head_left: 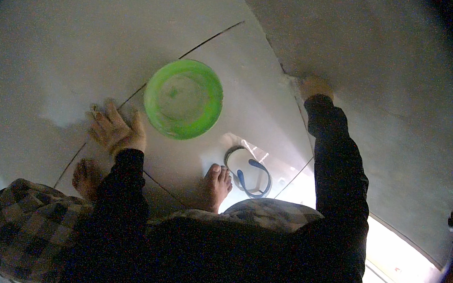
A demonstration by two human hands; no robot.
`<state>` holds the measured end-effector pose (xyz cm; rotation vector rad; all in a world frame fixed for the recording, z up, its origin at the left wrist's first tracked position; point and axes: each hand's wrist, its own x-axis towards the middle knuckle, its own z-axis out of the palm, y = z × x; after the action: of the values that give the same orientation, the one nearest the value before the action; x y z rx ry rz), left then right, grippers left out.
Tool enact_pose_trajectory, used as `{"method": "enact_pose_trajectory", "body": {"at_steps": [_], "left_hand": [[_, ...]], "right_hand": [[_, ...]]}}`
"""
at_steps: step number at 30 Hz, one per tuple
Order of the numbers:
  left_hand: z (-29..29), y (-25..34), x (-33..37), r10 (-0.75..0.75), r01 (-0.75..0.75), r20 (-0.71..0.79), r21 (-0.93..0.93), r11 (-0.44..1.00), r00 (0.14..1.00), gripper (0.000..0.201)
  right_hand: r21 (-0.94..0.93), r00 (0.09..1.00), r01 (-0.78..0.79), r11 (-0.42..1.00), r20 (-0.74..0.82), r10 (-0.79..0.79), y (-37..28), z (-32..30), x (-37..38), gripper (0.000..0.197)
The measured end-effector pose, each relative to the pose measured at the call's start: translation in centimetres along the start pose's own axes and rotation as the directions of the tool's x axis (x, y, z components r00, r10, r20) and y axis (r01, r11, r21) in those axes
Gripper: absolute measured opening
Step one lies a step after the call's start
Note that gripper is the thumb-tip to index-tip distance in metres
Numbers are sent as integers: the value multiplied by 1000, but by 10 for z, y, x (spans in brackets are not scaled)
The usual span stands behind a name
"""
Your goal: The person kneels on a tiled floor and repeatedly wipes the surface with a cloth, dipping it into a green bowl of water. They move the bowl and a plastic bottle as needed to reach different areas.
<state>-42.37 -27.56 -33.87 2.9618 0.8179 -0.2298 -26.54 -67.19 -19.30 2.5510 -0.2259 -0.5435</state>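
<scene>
A round bright green basin (pixel 211 118) rests on the pale tiled floor, with a whitish-grey layer (pixel 183 100) over its bottom. My left hand (pixel 113 128) is just left of the basin, fingers spread and apart from it. Something small and dark shows at its fingertips, too blurred to name. Farther off, at the joint between floor and wall, my right hand (pixel 317 87) looks rounded and closed against the wall's foot. Its fingers are hidden, and whatever they hold cannot be made out. Next to it lies a pale smear (pixel 291 80).
A curved dark and blue strap-like loop (pixel 260 187) lies beside my bare right foot (pixel 217 185). My left foot (pixel 86 177) is behind my left wrist. The grey wall (pixel 400 133) rises on the right. Bright light enters at the lower right.
</scene>
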Motion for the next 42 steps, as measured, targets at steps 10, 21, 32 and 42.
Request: {"method": "enact_pose_trajectory", "body": {"at_steps": [10, 21, 32, 42], "left_hand": [[-12, 2, 6, 24, -27, -69, -48, 998, 997, 73], [-12, 4, 7, -2, 1, -30, -38, 999, 1000, 74], [-11, 9, 14, 37, -37, -18, -8, 999, 999, 71], [12, 22, 41, 159, -240, -273, -294, 925, 949, 50]], "right_hand": [[-64, 990, -136, 989, 19, 137, 31, -30, -16, 42], [-22, 981, 193, 981, 6, -193, -7, 2, -7, 36], [-63, 992, -56, 996, -116, 49, 19, -49, 3, 40], [-162, 921, 213, 964, -297, -253, 61, -152, -73, 33]]}}
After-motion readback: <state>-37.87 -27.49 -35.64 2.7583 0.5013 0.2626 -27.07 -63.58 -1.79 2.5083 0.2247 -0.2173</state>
